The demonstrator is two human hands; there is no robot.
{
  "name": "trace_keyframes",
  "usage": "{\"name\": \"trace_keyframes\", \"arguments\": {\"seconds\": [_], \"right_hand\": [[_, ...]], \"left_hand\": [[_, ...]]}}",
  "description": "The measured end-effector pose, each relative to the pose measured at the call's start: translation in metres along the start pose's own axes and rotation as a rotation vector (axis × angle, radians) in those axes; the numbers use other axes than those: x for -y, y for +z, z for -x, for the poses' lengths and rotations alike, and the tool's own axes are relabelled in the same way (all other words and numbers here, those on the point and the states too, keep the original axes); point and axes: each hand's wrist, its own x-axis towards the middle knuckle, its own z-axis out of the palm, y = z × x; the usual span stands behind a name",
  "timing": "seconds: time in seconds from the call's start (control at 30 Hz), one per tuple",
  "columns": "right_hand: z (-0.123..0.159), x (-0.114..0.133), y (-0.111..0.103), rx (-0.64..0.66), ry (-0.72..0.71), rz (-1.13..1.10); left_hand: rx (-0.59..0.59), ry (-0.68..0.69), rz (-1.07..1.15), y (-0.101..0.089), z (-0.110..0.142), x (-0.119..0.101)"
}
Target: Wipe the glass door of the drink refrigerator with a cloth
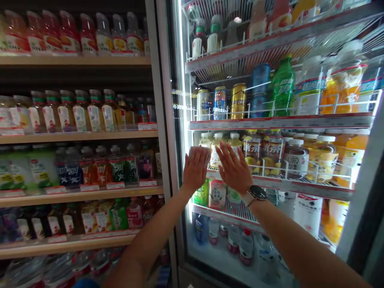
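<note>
The left hand (pixel 196 168) and right hand (pixel 234 168) are held spread, pressed flat against the glass cooler door (pixel 264 136) at twelve o'clock, with nothing pinched.

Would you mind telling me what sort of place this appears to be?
It looks like a convenience store or small supermarket: there is a lit glass-door drinks cooler, wooden shelves of bottled drinks, and price labels along the shelf edges.
</note>
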Motion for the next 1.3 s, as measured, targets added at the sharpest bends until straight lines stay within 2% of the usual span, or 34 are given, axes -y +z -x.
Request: {"name": "trace_keyframes", "arguments": {"seconds": [0.07,0.13,0.17,0.23,0.33,0.43,0.53,0.6,0.67,0.7,0.73,0.8,1.0,1.07,1.1,1.17,1.23,1.3], "right_hand": [[0.0,0.0,-0.001,0.009,-0.002,-0.012],[0.0,0.0,-0.002,0.014,0.004,-0.019],[0.0,0.0,-0.002,0.013,0.007,-0.02],[0.0,0.0,-0.002,0.009,0.01,-0.023],[0.0,0.001,-0.002,-0.007,0.003,-0.023],[0.0,0.001,-0.002,-0.003,0.004,-0.035],[0.0,0.001,-0.001,0.007,0.008,-0.042],[0.0,0.001,-0.001,0.002,0.004,-0.033],[0.0,0.0,0.0,-0.003,-0.004,-0.018],[0.0,0.0,0.0,-0.003,-0.006,-0.013],[0.0,0.0,0.0,-0.002,-0.005,-0.011],[0.0,0.0,0.0,0.0,-0.004,-0.017],[0.001,0.0,-0.001,-0.013,-0.001,-0.036],[0.001,0.0,-0.001,-0.02,-0.004,-0.037],[0.001,0.0,0.0,-0.019,-0.004,-0.036],[0.001,0.001,0.0,-0.015,0.001,-0.031],[0.001,0.001,0.001,-0.02,-0.001,-0.024],[0.001,0.001,0.001,-0.031,-0.005,-0.015]], "left_hand": [[-0.056,-0.166,0.052,-0.004,-0.053,0.009],[-0.122,-0.288,0.101,-0.004,-0.086,0.015],[-0.151,-0.333,0.121,-0.003,-0.093,0.016],[-0.19,-0.414,0.151,0.001,-0.086,0.016],[-0.223,-0.544,0.152,0.01,-0.035,0.009],[-0.237,-0.651,0.127,0.02,0.043,-0.009],[-0.246,-0.673,0.103,0.031,0.129,-0.036],[-0.247,-0.632,0.079,0.037,0.176,-0.053],[-0.225,-0.604,0.077,0.042,0.201,-0.064],[-0.213,-0.602,0.081,0.043,0.203,-0.067],[-0.205,-0.604,0.088,0.043,0.197,-0.067],[-0.193,-0.591,0.101,0.039,0.165,-0.061],[-0.125,-0.366,0.111,0.01,-0.01,-0.026],[-0.122,-0.321,0.114,0.003,-0.051,-0.022],[-0.12,-0.3,0.113,0.0,-0.063,-0.022],[-0.109,-0.235,0.106,-0.002,-0.068,-0.026],[-0.086,-0.14,0.097,-0.001,-0.051,-0.032],[-0.067,-0.043,0.091,0.003,-0.02,-0.039]]}}
